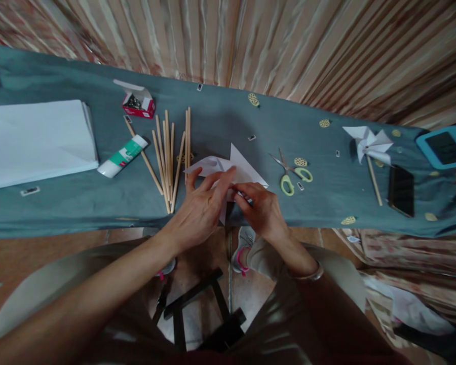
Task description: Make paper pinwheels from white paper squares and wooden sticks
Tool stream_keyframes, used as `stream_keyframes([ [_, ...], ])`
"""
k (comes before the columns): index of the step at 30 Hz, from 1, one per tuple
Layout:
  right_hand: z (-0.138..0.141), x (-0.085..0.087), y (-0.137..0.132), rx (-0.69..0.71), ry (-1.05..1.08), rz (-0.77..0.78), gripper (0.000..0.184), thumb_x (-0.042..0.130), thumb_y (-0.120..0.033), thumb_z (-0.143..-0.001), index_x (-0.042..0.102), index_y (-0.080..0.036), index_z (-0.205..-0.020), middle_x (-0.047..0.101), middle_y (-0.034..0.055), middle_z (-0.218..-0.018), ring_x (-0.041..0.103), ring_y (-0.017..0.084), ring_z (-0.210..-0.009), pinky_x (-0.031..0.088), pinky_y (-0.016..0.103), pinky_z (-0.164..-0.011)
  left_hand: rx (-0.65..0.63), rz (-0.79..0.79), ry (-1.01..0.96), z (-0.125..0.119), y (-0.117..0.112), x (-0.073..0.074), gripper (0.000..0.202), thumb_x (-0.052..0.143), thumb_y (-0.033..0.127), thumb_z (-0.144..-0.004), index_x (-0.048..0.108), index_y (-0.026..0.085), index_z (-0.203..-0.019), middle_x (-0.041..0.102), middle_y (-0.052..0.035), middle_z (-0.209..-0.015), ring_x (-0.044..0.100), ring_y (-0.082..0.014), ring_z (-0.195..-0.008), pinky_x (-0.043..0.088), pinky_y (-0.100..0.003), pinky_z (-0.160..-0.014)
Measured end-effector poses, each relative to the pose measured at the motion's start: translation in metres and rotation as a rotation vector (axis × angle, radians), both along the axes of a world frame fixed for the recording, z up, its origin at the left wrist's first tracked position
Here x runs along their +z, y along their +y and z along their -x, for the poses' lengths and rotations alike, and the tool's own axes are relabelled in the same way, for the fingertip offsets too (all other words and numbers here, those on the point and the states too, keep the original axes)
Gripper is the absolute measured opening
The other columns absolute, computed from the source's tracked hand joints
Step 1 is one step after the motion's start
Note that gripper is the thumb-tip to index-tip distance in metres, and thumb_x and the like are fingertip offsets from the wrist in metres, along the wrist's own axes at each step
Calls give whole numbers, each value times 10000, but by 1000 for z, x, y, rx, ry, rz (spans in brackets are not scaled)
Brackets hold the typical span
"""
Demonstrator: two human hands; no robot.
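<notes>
A white paper pinwheel (245, 166) with folded, pointed blades is between my two hands at the table's near edge. My left hand (202, 209) lies over its left side, index finger stretched across the middle and the thumb side gripping the paper. From the right, my right hand (261, 209) meets it with thumb and index finger pinched together at the pinwheel's centre. What sits between those fingertips is too small and covered to make out. Just right of the hands are scissors (288, 172) with green handles, blades apart. Several wooden sticks (169, 157) lie to the left.
A glue tube (123, 155) and an open red box of small metal pieces (140, 104) lie left. Further left is a paper stack (38, 142). A pinwheel on a stick (368, 144), a phone (401, 190) and a blue-framed device (445, 147) lie right. Behind hangs a curtain (251, 45).
</notes>
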State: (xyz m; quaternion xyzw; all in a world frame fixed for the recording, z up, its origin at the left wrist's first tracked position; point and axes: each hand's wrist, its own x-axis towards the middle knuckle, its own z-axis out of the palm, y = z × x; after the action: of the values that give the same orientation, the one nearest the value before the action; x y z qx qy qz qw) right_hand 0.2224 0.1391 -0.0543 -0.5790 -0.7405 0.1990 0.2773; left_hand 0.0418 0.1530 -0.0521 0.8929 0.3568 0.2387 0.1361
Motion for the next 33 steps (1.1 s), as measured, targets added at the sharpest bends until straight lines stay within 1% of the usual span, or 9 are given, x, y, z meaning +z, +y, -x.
stream_keyframes([
  [3, 0, -1, 1, -4, -5, -10, 208, 536, -169, -873, 702, -185, -998, 743, 83, -990, 665, 237, -937, 513, 382, -872, 8, -7, 9, -1, 2, -1, 818, 348, 0, -779, 16, 118, -1517, 668, -120, -1192, 444, -272, -1298, 140, -569, -1105],
  [6, 0, -1, 1, -4, 3, -15, 204, 544, -171, -869, 705, -199, -990, 748, 72, -982, 670, 234, -930, 517, 383, -870, 4, 0, 16, -2, 4, -2, 798, 338, 4, -796, 4, 101, -1513, 660, -127, -1217, 450, -277, -1290, 141, -579, -1099],
  [10, 0, 0, 2, 9, 5, -9, 202, 543, -172, -867, 703, -209, -983, 748, 63, -976, 675, 225, -914, 521, 374, -863, 3, -6, 34, -3, 5, -2, 794, 333, 10, -820, -35, 118, -1515, 651, -119, -1239, 443, -272, -1295, 120, -572, -1109],
  [14, 0, 0, 2, 15, 2, -13, 205, 531, -175, -871, 702, -211, -979, 749, 60, -981, 675, 227, -935, 513, 385, -890, 4, -2, 66, -4, 5, -1, 783, 320, 20, -838, -60, 130, -1515, 639, -124, -1249, 444, -277, -1291, 125, -584, -1105],
  [17, 0, 1, 2, 18, -7, 3, 208, 529, -181, -875, 704, -215, -984, 747, 63, -983, 673, 233, -944, 509, 392, -894, -3, -10, 72, -3, 4, -1, 778, 316, 18, -842, -61, 131, -1513, 637, -125, -1257, 434, -280, -1299, 128, -594, -1100],
  [20, 0, 1, 3, 27, -15, 13, 215, 525, -177, -876, 704, -196, -992, 745, 79, -985, 670, 240, -947, 509, 395, -885, -4, -11, 87, -3, 4, -2, 802, 330, 1, -825, -58, 136, -1514, 626, -121, -1281, 421, -273, -1314, 126, -589, -1105],
  [25, 0, 3, 4, 25, -21, 22, 218, 527, -168, -869, 703, -212, -988, 745, 60, -960, 665, 225, -908, 506, 378, -867, -5, -12, 80, -4, 5, -3, 805, 326, 0, -823, -55, 132, -1520, 612, -128, -1298, 423, -268, -1316, 122, -591, -1110],
  [33, -1, 4, 5, 36, -23, 28, 207, 551, -153, -857, 710, -184, -985, 745, 72, -962, 665, 216, -880, 505, 359, -844, -5, 3, 89, -5, 5, -2, 799, 341, -8, -819, -23, 133, -1517, 613, -124, -1302, 421, -275, -1324, 114, -588, -1114],
])
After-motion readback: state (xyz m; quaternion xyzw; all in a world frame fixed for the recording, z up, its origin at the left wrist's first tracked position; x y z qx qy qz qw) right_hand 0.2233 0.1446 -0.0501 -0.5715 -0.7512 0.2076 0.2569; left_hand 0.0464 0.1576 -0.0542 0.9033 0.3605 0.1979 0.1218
